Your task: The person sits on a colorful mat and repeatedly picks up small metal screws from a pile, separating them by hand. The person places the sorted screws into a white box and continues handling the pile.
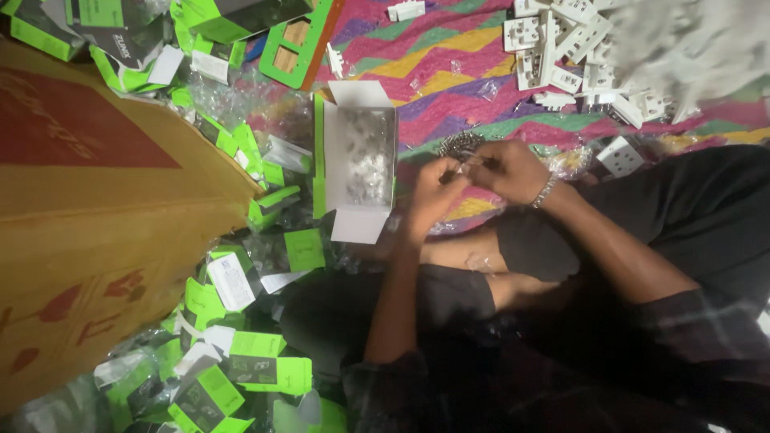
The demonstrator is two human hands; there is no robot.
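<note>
1. Head view: the person sits cross-legged on a striped mat (pixel 449 64) of pink, yellow, green and purple, both hands raised together above the knees.
2. The left hand (pixel 433 192) is curled, its fingertips pinched on something small and pale; the thing is too small to identify.
3. The right hand (pixel 509 170), with a metal bracelet (pixel 545 191) at the wrist, is closed in a pinch against the same small item, its fingertips meeting those of the left hand.
4. Just beyond the hands, a small pile of dark metal screws (pixel 459 144) lies on the mat.
5. Just beside the left hand lies an open white box (pixel 361 156), flaps spread, holding small clear packets.
6. A heap of white switch sockets (pixel 577 56) lies at the far right of the mat, one loose socket (pixel 620 156) near the right wrist.
7. A large brown carton (pixel 104 216) fills the left, ringed by scattered green and white packaging (pixel 241 353).
</note>
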